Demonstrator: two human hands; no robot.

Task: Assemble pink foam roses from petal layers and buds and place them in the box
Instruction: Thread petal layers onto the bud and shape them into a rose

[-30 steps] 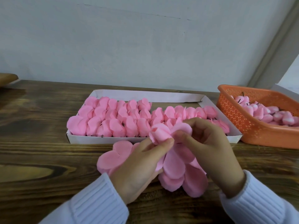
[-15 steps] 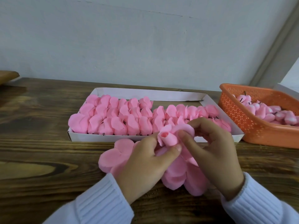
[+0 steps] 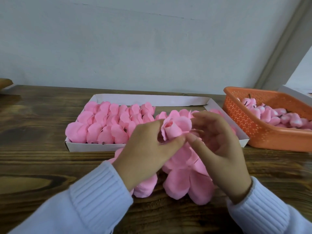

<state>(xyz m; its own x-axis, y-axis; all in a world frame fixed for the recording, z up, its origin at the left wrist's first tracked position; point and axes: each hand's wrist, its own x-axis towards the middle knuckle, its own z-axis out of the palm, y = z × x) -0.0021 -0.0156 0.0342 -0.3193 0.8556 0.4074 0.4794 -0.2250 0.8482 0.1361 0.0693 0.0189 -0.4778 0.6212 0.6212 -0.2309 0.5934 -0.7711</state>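
Low in the frame, loose petal layers [image 3: 185,181] lie flat on the worktop [image 3: 42,157] under both wrists. Just above them, at centre frame, the left hand [image 3: 148,149] pinches a half-made rose [image 3: 172,130] at its base between thumb and fingers [image 3: 175,143]. The rose is a bud with one petal layer curled round it.

The right hand [image 3: 219,149] curves its fingers [image 3: 200,115] about the outer petal, thumb just beside the left thumb. Whether it presses the foam I cannot tell.

The step in hand looks like wrapping petals round the bud. The next move probably calls for snugging this layer, then taking another from the pile below.

Beyond, the white box [image 3: 152,99] holds finished roses [image 3: 104,125], packed at its left. Some open room shows along its far wall at upper centre, and its near wall lies close to the knuckles. At the right edge, the orange basket [image 3: 253,132] of buds [image 3: 273,115] sits just beside the box corner.
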